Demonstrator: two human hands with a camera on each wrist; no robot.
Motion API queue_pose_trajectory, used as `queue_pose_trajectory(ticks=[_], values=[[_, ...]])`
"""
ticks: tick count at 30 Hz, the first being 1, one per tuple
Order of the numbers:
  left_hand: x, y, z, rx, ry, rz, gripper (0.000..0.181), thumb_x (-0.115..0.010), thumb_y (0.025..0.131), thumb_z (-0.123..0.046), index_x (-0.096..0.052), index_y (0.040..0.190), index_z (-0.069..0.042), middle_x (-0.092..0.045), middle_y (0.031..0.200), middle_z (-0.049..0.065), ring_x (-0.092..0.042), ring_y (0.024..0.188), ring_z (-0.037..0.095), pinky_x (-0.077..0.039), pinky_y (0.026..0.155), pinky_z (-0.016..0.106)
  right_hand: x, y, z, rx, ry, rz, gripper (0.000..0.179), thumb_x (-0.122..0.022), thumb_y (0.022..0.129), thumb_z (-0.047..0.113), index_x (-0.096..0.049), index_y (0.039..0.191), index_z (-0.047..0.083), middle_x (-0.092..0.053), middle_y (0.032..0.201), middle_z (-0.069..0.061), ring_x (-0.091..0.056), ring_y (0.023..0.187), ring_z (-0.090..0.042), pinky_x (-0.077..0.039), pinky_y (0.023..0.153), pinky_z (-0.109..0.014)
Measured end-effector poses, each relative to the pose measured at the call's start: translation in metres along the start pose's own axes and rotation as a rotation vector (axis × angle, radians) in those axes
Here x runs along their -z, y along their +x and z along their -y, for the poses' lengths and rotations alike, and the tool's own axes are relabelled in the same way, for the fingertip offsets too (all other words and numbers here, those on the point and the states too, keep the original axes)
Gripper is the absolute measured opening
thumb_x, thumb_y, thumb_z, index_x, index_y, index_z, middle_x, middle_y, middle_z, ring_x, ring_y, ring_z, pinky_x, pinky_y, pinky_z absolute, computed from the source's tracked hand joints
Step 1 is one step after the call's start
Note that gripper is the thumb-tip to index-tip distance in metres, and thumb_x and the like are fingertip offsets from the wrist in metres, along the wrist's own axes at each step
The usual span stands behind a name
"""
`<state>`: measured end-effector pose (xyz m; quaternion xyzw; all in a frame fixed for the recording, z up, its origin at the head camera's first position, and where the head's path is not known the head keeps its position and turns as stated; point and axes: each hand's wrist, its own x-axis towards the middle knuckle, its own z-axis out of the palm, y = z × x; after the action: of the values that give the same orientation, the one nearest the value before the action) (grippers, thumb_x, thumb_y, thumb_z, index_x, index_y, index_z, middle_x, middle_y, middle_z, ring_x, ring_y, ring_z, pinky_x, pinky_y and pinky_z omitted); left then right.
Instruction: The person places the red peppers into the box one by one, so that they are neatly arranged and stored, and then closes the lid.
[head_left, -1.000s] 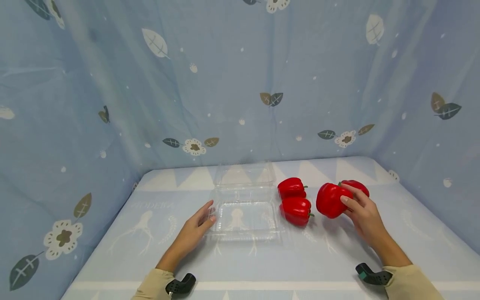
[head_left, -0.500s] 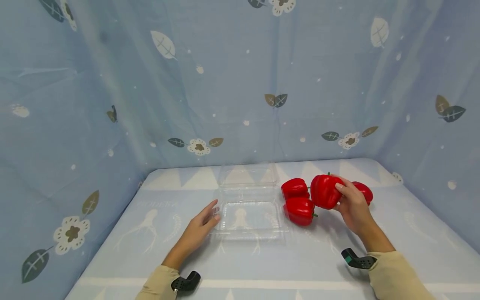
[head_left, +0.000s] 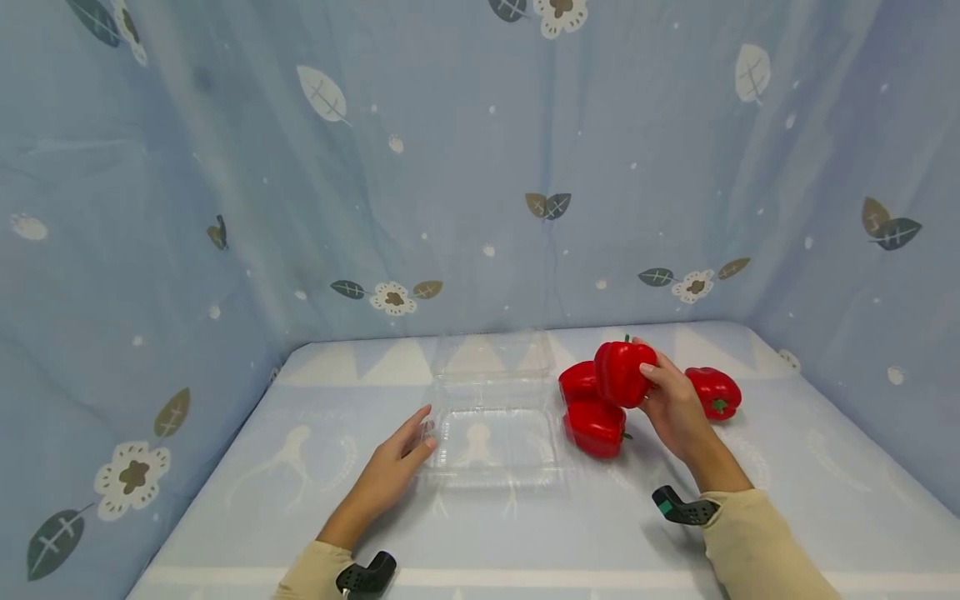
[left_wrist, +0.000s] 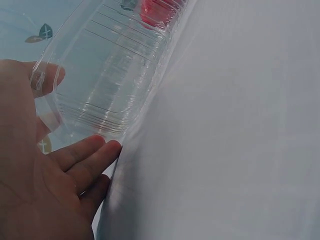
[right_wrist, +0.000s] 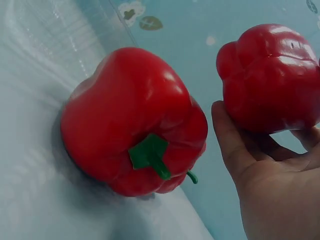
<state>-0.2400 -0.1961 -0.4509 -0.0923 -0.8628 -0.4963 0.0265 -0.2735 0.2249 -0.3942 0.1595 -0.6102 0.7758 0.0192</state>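
My right hand [head_left: 677, 415] holds a glossy red bell pepper [head_left: 622, 375], thumb on its near side and green stem up. In the head view it overlaps two more red bell peppers lying on the table, a rear one [head_left: 576, 383] and a front one [head_left: 594, 432]. The right wrist view shows the held pepper [right_wrist: 272, 75] raised beside a large pepper [right_wrist: 130, 110] with a green stem. My left hand [head_left: 384, 477] rests at the left side of a clear plastic clamshell box [head_left: 491, 478], its fingers loosely extended against the wall. Nothing lies inside the box.
The box's clear lid [head_left: 492, 357] lies folded back behind it. Another red bell pepper [head_left: 714, 393] lies to the right, beyond my right hand. A pale patterned cloth covers the table [head_left: 570, 533]; blue patterned curtains [head_left: 480, 167] enclose the back and sides.
My right hand has carried the held pepper left, from beside the rightmost pepper to over the two near the box, turning its stem upward. The left hand stays at the box.
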Motion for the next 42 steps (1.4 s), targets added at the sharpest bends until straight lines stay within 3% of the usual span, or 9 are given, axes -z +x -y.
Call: queue_pose_trajectory(ticks=[4,11,24,31,37,42], values=[[0.003,0.004,-0.003,-0.005,0.005,0.004,0.061,-0.06,0.102,-0.036,-0.037,0.157,-0.023,-0.045,0.152,0.014,-0.042,0.14,0.034,-0.032,0.113,0.055,-0.006,0.004,0.002,0.006,0.0,0.003,0.066,-0.048,0.102,0.016,-0.017,0.16,0.011,-0.037,0.151,-0.007,-0.041,0.132,-0.025,-0.053,0.096,-0.034],[0.002,0.004,-0.001,-0.003,-0.001,-0.01,0.061,-0.06,0.101,-0.034,-0.038,0.156,-0.022,-0.049,0.15,0.014,-0.044,0.138,0.035,-0.033,0.113,0.054,-0.02,0.012,0.002,-0.007,0.014,0.029,0.065,-0.052,0.102,0.016,-0.023,0.159,0.016,-0.038,0.149,-0.009,-0.045,0.131,-0.028,-0.056,0.088,-0.046],[0.0,0.005,-0.003,-0.03,0.031,0.004,0.06,-0.058,0.102,-0.035,-0.037,0.157,-0.02,-0.046,0.151,0.017,-0.044,0.138,0.035,-0.032,0.114,0.054,-0.04,0.02,-0.002,-0.069,-0.163,0.059,0.072,-0.062,0.098,0.022,-0.025,0.16,0.026,-0.036,0.154,-0.011,-0.039,0.136,-0.033,-0.053,0.095,-0.041],[0.002,0.004,-0.004,-0.038,0.038,0.01,0.06,-0.058,0.103,-0.036,-0.037,0.157,-0.023,-0.045,0.151,0.017,-0.045,0.138,0.035,-0.031,0.113,0.056,-0.052,0.026,-0.001,-0.092,-0.201,0.114,0.076,-0.066,0.095,0.018,-0.026,0.16,0.024,-0.04,0.15,-0.016,-0.042,0.132,-0.036,-0.055,0.092,-0.04],[-0.002,0.005,-0.002,-0.041,0.037,0.005,0.06,-0.057,0.103,-0.036,-0.036,0.157,-0.022,-0.045,0.151,0.016,-0.044,0.138,0.035,-0.031,0.114,0.056,-0.06,0.032,-0.002,-0.128,-0.288,0.092,0.08,-0.072,0.092,0.027,-0.028,0.159,0.03,-0.042,0.149,-0.014,-0.045,0.13,-0.038,-0.056,0.09,-0.043],[-0.001,0.0,-0.001,-0.029,0.039,-0.012,0.06,-0.058,0.103,-0.036,-0.037,0.157,-0.022,-0.047,0.15,0.016,-0.045,0.137,0.035,-0.031,0.114,0.056,-0.072,0.039,-0.004,-0.201,-0.307,0.123,0.086,-0.076,0.089,0.028,-0.027,0.159,0.022,-0.04,0.151,-0.017,-0.044,0.132,-0.04,-0.054,0.092,-0.049]])
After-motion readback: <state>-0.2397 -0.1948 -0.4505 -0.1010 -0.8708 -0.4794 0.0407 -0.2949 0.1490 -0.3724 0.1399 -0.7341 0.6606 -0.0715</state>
